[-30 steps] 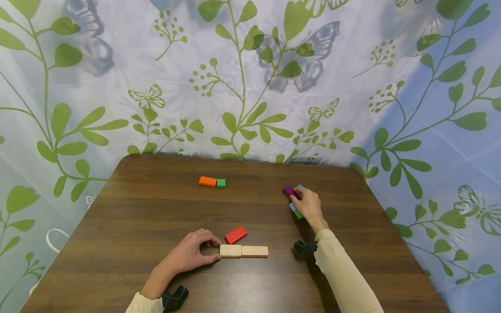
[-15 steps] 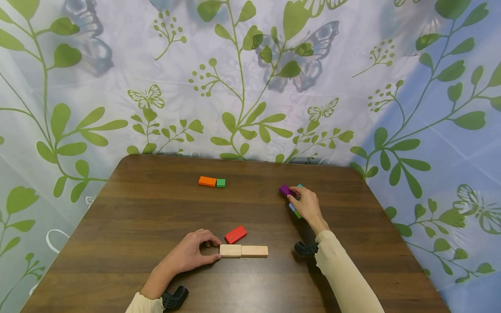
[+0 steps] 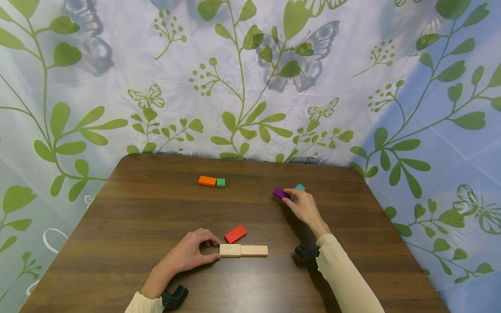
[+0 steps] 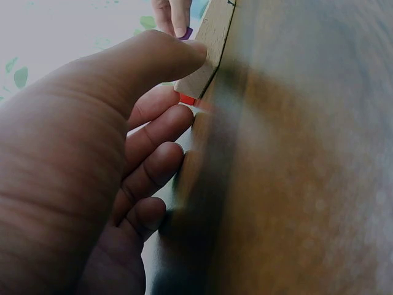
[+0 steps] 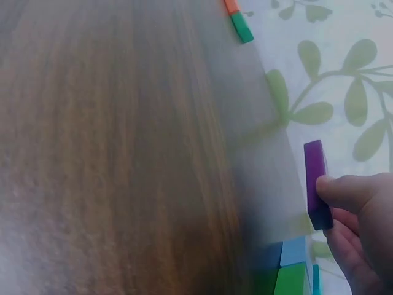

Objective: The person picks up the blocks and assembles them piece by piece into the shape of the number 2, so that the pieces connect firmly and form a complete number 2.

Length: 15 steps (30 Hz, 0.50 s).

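My right hand [image 3: 307, 208] pinches a purple block [image 3: 279, 193] between thumb and fingers. In the right wrist view that purple block [image 5: 315, 178] is held off the table, with a light blue block [image 5: 293, 251] and a green block [image 5: 290, 279] below it. My left hand [image 3: 190, 252] holds the left end of a plain wooden block [image 3: 230, 250] between thumb and index finger. A second wooden block [image 3: 254, 251] lies end to end with it. In the left wrist view the thumb [image 4: 178, 52] lies against the wood, the other fingers curled behind.
A red block [image 3: 235, 234] lies slanted just behind the wooden pair. Toward the back of the brown table [image 3: 156, 208] sit an orange block [image 3: 207, 181] and a small green block [image 3: 221, 182], end to end. A teal block [image 3: 300, 187] shows behind my right hand.
My right hand has drawn the purple block leftward, away from the teal, light blue and green blocks. My left hand and the wooden blocks have stayed put.
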### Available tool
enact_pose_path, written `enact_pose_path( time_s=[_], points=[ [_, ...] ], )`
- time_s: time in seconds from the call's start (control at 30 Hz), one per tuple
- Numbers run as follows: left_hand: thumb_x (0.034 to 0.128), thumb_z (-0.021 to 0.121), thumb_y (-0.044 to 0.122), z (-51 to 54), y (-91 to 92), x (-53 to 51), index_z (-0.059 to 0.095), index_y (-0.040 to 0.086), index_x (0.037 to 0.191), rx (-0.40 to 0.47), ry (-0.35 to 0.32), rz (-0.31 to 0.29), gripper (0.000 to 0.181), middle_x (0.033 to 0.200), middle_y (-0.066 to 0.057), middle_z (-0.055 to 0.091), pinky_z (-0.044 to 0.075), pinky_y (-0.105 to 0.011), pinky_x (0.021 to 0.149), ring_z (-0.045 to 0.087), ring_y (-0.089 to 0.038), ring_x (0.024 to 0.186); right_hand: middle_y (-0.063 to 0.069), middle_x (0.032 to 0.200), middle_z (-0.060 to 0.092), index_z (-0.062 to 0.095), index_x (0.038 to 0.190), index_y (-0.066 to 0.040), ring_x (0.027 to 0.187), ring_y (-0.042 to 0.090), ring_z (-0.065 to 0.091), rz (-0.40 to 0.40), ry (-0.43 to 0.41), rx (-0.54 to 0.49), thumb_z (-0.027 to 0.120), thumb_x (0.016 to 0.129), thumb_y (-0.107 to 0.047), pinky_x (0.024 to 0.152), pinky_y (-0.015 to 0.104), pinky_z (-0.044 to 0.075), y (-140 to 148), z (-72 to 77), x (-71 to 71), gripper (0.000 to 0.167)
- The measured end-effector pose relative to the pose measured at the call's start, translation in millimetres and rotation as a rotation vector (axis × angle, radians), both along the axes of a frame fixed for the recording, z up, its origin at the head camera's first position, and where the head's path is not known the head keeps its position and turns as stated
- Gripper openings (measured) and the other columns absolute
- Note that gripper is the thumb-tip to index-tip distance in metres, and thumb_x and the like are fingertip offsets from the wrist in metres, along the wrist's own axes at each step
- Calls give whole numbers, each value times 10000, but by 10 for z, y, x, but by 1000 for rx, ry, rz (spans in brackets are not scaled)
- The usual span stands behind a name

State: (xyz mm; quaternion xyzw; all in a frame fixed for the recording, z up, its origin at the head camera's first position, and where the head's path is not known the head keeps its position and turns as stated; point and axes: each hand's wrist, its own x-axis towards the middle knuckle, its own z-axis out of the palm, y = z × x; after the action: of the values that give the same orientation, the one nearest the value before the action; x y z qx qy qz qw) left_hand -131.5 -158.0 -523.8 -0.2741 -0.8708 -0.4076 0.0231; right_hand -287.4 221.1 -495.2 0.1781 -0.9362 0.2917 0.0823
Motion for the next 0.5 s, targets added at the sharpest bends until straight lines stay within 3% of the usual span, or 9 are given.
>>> enact_pose_path(
  time_s=[0.5],
  points=[
    [880,838,348,10,-9,-7,740,255,1057,-30,-54,19,223,995,133,665,522,-246,793,557,-34,884,115,1313,697,703,1313,-101,1141,321,692,221,-47,17,726,979,-194,961,493,555,-83,10,96,348]
  ],
)
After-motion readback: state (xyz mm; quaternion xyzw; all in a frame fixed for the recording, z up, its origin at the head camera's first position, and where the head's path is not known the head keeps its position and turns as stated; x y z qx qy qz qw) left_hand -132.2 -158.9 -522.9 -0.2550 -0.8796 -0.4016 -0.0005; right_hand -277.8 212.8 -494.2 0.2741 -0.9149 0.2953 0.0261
